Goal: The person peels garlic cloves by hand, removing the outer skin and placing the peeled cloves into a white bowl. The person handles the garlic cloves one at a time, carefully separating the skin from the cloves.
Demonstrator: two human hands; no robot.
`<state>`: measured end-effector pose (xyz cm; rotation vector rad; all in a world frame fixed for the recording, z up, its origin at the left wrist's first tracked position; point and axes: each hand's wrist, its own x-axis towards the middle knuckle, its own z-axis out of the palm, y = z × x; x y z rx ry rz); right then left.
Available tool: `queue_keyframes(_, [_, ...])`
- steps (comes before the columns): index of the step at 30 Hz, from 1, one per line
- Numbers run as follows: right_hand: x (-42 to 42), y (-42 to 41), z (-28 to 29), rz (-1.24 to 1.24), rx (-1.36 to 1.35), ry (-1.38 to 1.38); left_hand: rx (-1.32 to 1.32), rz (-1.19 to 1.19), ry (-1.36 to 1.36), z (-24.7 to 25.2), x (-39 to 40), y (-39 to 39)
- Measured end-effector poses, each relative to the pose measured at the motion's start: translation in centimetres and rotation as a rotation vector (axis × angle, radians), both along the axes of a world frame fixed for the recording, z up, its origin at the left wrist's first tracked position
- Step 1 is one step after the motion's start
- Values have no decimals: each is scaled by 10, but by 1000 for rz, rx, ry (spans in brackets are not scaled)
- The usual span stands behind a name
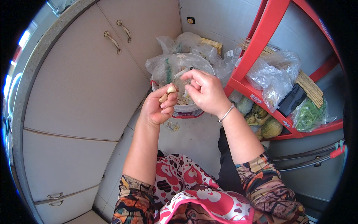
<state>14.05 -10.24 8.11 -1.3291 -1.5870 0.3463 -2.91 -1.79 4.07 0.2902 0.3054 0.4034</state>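
My left hand [160, 105] holds garlic cloves: a pale clove [171, 89] between thumb and forefinger, and a second, browner clove [163, 98] against the fingers just below it. To its right, my right hand [205, 89] hovers apart from it with bent fingers; a small pale piece seems to show between them, but I cannot tell whether it is held. Beneath both hands stands a white plastic bucket [211, 68] with a clear plastic bag [159, 65] over its rim and pale peelings [183, 100] inside.
Cabinets with metal handles [112, 42] line the left side under a stone countertop [36, 53]. At right, a red metal shelf [258, 92] holds plastic bags [272, 75], a black phone [292, 100] and bagged green vegetables [309, 114]; squashes [271, 127] lie below. A scrap [172, 126] lies on the floor.
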Motion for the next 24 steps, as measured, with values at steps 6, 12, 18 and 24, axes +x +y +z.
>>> queue_keyframes(6, [-5,2,-5,72,-13,-10,102,61,166,2,3,-5])
queue_keyframes(12, [-4,7,-10,112,-233,378,377,247,225,17,11,-17])
queue_keyframes(18, [-4,6,-7,159,-256,554,461,295,254,19,13,-18])
queue_keyframes(24, [-6,7,-11,226,-234,614,385,236,162,11,9,-13])
